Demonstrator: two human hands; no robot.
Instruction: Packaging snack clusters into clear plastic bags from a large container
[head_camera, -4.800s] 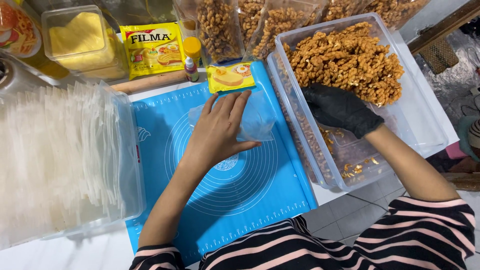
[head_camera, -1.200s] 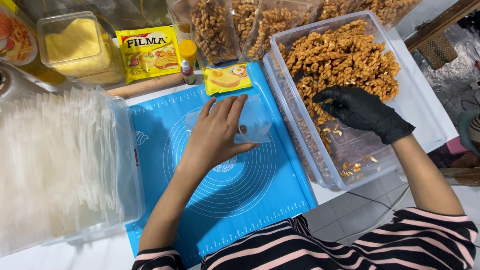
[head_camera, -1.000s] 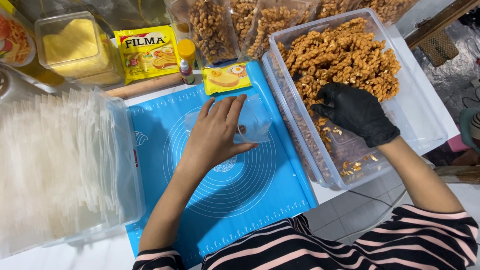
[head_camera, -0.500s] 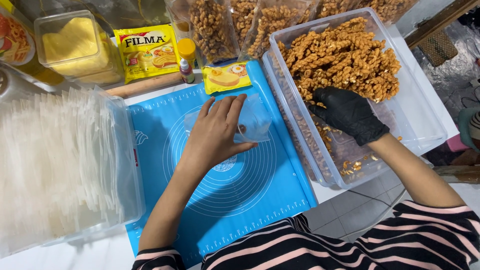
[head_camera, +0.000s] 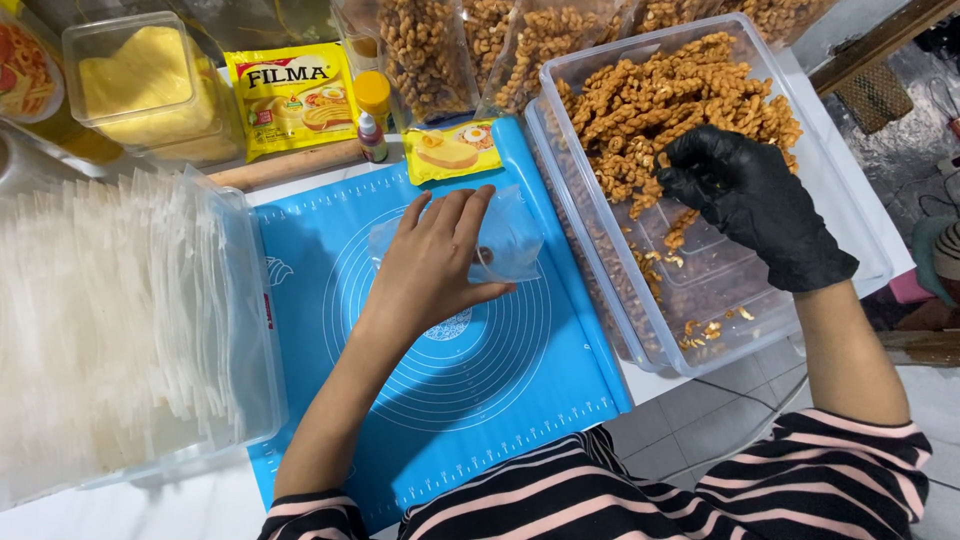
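Here, the bare left hand lay flat, fingers spread, pinning a thin, slippery clear bag on the blue mat; best gripped by its open edge. The gloved right hand cupped brittle twisted snacks over the tub.

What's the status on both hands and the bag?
Left hand flat on clear plastic bag, blue mat. Right hand, black glove, curled over brown twisted snacks in clear tub. Nothing between.
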